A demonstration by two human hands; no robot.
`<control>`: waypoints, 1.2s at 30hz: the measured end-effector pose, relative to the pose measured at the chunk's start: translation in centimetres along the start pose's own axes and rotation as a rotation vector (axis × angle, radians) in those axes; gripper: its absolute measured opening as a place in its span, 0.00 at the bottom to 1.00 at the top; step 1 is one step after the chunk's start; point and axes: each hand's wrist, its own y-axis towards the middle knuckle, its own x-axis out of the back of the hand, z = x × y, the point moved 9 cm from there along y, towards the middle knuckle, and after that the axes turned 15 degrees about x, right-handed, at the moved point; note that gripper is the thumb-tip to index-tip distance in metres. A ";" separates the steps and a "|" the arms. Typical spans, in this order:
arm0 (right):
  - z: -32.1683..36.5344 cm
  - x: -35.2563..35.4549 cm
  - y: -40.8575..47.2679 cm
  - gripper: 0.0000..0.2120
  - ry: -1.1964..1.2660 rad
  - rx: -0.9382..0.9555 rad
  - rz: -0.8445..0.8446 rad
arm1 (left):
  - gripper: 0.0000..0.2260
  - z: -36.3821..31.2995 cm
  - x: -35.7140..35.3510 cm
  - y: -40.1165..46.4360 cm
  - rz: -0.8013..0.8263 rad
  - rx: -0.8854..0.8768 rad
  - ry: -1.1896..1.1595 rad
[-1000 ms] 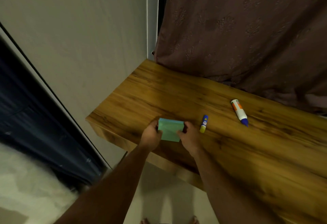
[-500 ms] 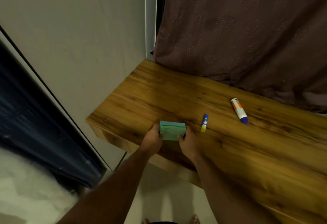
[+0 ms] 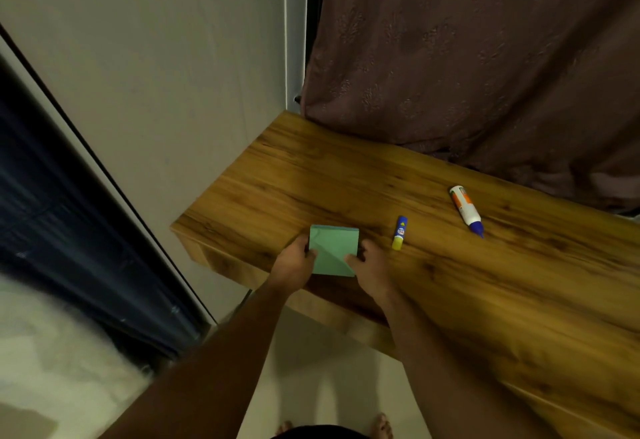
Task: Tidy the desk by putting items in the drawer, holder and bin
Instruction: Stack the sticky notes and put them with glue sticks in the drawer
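A green pad of square paper (image 3: 333,248) is held between both hands near the front left edge of the wooden desk (image 3: 450,265). My left hand (image 3: 292,265) grips its left side and my right hand (image 3: 369,267) grips its right side, thumbs on top. The pad is tilted with its face toward me. A small blue and yellow glue stick (image 3: 399,232) lies just right of my right hand. Farther right lies a white glue bottle (image 3: 465,210) with an orange label and blue cap.
A brown curtain (image 3: 485,57) hangs behind the desk. A pale wall (image 3: 156,74) stands to the left, with a dark blue panel (image 3: 69,248) beyond it. My bare feet (image 3: 381,424) show on the light floor below the desk's front edge.
The green pad has been tipped up from nearly edge-on, so its broad face now shows. Both hands stay on its sides in about the same place.
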 end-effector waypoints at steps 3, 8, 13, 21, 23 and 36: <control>-0.5 0.3 -0.5 0.18 0.051 -0.035 0.002 | 0.17 -0.3 -0.1 -0.2 0.028 -0.005 0.000; -2.6 0.7 -1.8 0.17 0.163 -0.158 0.004 | 0.17 -0.3 -1.0 -1.0 0.029 0.048 0.013; -4.4 2.7 -3.1 0.09 0.229 -0.238 0.001 | 0.17 -1.2 -3.3 -1.6 0.048 0.082 0.046; -9.2 9.6 -6.5 0.08 0.126 -0.380 -0.126 | 0.15 -5.8 -10.6 -3.4 0.114 0.022 0.148; -10.0 10.8 -7.0 0.10 0.107 -0.399 -0.148 | 0.14 -6.7 -11.8 -3.8 0.103 0.006 0.157; -4.0 12.4 -7.3 0.21 -0.488 -0.142 -0.088 | 0.09 -1.2 -6.3 -4.9 -0.168 0.098 -0.375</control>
